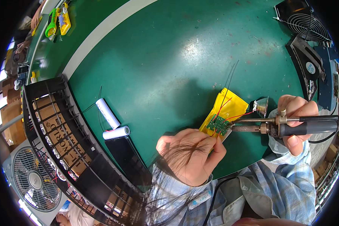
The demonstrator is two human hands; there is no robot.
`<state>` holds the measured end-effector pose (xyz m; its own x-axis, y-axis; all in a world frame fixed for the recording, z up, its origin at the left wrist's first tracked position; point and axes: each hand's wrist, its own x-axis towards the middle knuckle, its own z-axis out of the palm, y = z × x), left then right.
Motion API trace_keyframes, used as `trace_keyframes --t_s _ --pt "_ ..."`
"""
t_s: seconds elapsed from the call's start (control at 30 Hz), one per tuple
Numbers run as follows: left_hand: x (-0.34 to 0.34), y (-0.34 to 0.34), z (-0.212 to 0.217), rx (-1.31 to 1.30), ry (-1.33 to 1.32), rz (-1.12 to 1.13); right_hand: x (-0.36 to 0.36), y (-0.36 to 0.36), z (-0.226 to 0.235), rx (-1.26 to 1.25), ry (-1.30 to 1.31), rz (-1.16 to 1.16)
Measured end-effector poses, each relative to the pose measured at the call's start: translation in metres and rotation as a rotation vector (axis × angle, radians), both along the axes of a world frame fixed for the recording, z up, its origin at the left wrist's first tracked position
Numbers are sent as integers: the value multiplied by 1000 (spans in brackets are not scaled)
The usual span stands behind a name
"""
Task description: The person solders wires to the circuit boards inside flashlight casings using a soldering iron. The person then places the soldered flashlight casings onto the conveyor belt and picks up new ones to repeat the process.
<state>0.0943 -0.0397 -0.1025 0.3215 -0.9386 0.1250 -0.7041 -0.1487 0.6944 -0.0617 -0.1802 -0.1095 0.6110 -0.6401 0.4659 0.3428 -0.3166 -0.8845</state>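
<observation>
My right hand (pixel 298 109) is closed around a soldering iron (pixel 295 130) with a thin metal feed tube (pixel 252 120) running alongside it. The iron's tip meets a small green circuit board (pixel 219 125) at its right edge. That board lies at the near end of a yellow plastic housing (pixel 229 104), and red and black wires rise from it. My left hand (pixel 192 154) grips the housing's near end beside the board, with its fingertips partly hidden behind strands of hair. A shiny cone-shaped reflector (pixel 261 106) hangs on a red wire right of the housing.
Two white cylindrical battery cells (pixel 107 114) with wires and a black phone (pixel 126 154) lie left on the green table (pixel 158 75). A black rack (pixel 60 128) borders them. A black fan unit (pixel 305 22) and an angular black stand (pixel 307 64) occupy the far right.
</observation>
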Motion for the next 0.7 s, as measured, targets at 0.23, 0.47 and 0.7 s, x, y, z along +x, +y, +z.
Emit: trace_keyframes --t_s 0.23,0.47,0.7 --pt "-3 -1 -2 -17 -33 39 0 0 -1 14 -22 18" --pt "-3 -2 -2 -20 -32 32 1 3 0 26 -1 4" --pt "-2 0 0 7 -32 29 2 4 -1 8 8 -4"
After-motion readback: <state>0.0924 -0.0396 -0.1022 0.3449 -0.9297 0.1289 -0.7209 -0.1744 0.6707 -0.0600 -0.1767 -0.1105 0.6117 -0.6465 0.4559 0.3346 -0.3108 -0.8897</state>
